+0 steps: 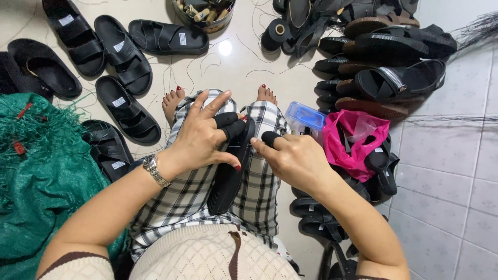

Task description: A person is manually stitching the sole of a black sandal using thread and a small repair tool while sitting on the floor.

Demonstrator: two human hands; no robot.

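A black sandal sole [228, 179] stands on edge on my lap, between my knees in checked trousers. My left hand [205, 137] grips its upper part, with black finger guards on two fingers. My right hand [293, 155] presses against the sole's right side near the top, a black guard on the thumb. Whether a needle or thread is in the right hand cannot be told.
Black sandals [124, 109] lie scattered on the tiled floor at left, more are stacked at right [389, 78]. A green mesh sack [46, 171] sits at left. A pink bag [353, 140], a clear blue-lidded box [306, 116] and a round tin [205, 13] are nearby.
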